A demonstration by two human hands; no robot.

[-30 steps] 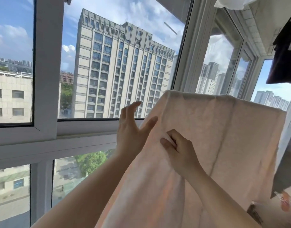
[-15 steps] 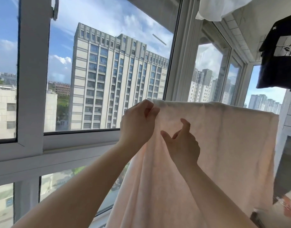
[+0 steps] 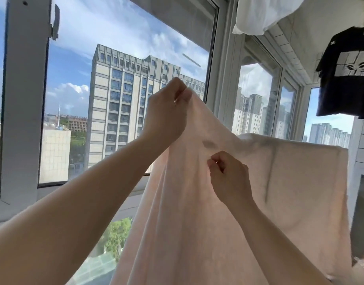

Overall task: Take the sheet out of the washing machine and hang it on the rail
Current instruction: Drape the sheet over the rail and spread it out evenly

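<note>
A pale pink sheet (image 3: 290, 188) hangs in front of me, its right part draped over a rail that the cloth hides. My left hand (image 3: 166, 114) grips the sheet's upper left corner and holds it raised above the draped edge. Lower and to the right, my right hand (image 3: 230, 179) pinches a fold of the sheet's front face between thumb and fingers. The cloth falls in long folds below both hands, out of the bottom of the view.
Large windows with white frames (image 3: 22, 99) run along the left and behind the sheet. A black T-shirt (image 3: 345, 75) hangs at the upper right and a white cloth (image 3: 265, 13) hangs overhead. A white tiled wall (image 3: 360, 145) stands at the right.
My left hand went from open beside the sheet to gripping its top corner and lifting it. My right hand closed into a pinch on the cloth. The view tilted upward.
</note>
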